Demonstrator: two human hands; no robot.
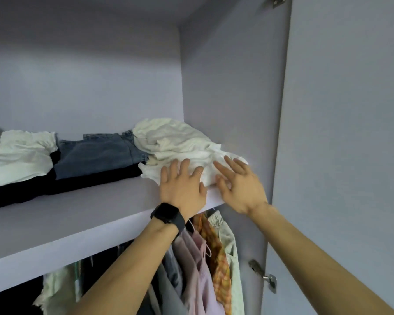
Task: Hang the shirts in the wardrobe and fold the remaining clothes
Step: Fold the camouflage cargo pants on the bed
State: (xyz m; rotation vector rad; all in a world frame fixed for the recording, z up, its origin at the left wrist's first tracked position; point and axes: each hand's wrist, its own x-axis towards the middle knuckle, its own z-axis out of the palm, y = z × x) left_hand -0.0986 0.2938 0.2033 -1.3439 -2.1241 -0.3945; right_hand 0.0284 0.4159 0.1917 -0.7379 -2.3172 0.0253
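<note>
With shirts [215, 253] hung below the shelf [77, 212], the white stack [180, 142] at its right end is touched by the open, ungripping left hand [182, 187] and right hand [239, 189]; little is judged left.

Black watch [168, 216] (left wrist), thin ring [199, 172]

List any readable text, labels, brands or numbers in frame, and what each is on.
No readable text in this frame.
On the smartwatch: screen dark, no digits or logo.
On the folded jeans and white clothes: no tag or print in view.
On the door hinge: any stamping too small to tell.
</note>
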